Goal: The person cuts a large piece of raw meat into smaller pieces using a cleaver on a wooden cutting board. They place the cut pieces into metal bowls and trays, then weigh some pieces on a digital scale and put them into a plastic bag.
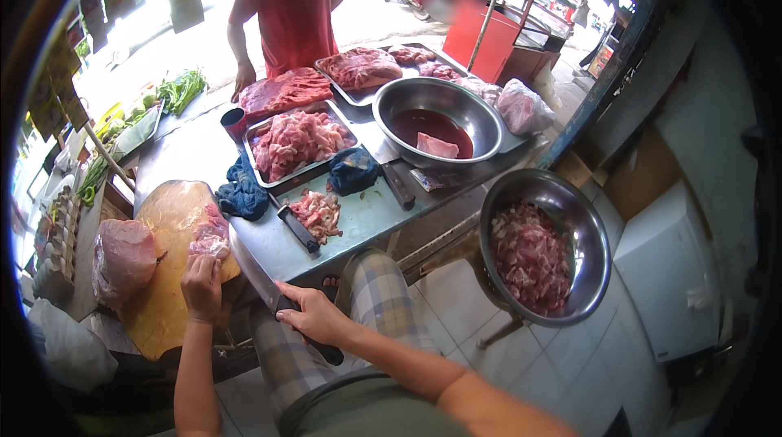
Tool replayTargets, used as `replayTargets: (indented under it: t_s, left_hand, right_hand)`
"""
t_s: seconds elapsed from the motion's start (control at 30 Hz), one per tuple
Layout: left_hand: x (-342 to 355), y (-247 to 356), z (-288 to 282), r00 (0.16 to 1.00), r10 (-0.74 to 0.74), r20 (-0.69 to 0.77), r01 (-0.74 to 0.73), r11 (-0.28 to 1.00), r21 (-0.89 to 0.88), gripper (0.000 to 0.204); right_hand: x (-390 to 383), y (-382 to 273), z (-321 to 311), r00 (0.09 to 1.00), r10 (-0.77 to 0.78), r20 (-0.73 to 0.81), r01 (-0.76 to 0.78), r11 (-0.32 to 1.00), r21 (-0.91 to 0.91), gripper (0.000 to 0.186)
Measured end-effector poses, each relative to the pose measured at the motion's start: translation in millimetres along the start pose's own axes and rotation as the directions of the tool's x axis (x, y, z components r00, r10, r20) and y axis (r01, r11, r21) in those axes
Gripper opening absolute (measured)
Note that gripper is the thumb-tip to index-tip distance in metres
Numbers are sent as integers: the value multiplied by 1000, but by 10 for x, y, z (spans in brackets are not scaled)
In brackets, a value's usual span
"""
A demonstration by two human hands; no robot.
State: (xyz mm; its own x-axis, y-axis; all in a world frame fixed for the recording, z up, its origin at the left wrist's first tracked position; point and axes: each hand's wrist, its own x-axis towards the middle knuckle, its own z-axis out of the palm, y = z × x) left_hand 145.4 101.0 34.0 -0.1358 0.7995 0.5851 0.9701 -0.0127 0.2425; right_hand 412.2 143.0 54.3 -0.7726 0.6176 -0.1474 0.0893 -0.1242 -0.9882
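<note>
My right hand (314, 315) is closed round the dark handle of a large knife (254, 267). Its broad blade points up and to the left, beside the edge of the wooden cutting board (171, 274). With fingers bent together, my left hand (202, 286) grips the near end of a pale pink strip of meat (213, 233) on the board's right side. A big block of raw meat (124, 262) sits at the board's left. The undersides of my left fingers are hidden.
Meat scraps (314, 215), a second knife (297, 229) and blue cloths (243, 188) lie on the metal table. Beyond are a tray of cut meat (297, 144) and a steel bowl (481, 144). Another bowl of sliced meat (529, 258) stands right. A person in red (285, 21) stands opposite.
</note>
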Motion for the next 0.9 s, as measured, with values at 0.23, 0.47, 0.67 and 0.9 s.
replayTargets:
  t_s: [0.23, 0.47, 0.67, 0.9]
  left_hand:
    - [-26, 47, -68, 998, -41, -53, 43, 998, 40, 4]
    - [-44, 33, -109, 997, -1, -81, 3, 1000, 14, 6]
    - [-47, 32, -101, 994, -16, -105, 18, 1000, 14, 5]
    - [-11, 88, -160, 993, -20, -112, 18, 1000, -19, 2]
  right_hand:
    - [24, -22, 51, 997, 63, 35, -67, 992, 104, 66]
    - [5, -12, 137, 994, 103, 43, -106, 992, 69, 65]
    - [19, -8, 164, 998, 63, 22, -65, 993, 101, 64]
    - [15, 10, 105, 997, 70, 29, -73, 991, 113, 65]
